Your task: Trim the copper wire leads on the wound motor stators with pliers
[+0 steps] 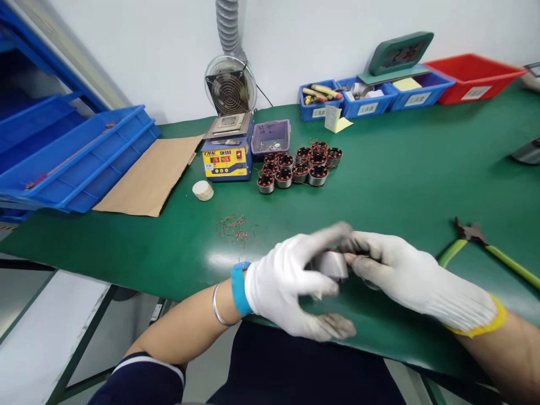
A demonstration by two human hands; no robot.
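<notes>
My left hand [297, 289], in a white glove, has its fingers spread around a silvery ring-shaped motor stator [331, 264]. The thumb stands well apart, and motion blurs the fingertips. My right hand [390, 267], gloved with a yellow cuff, is closed at the stator's right side, thumb and fingers pinched together there. Part of the stator is hidden by the fingers. Green-handled cutting pliers [470, 232] lie open to the right of my right hand. Beyond both hands stands a cluster of several copper-wound stators [300, 173].
Copper wire clippings [235, 226] lie scattered on the green table [400, 169]. Behind are a yellow-fronted solder pot [226, 160], a purple tray [271, 135], a fume fan [230, 90] and a white round block [203, 190]. Blue bins [367, 107] and a red bin [476, 93] line the wall.
</notes>
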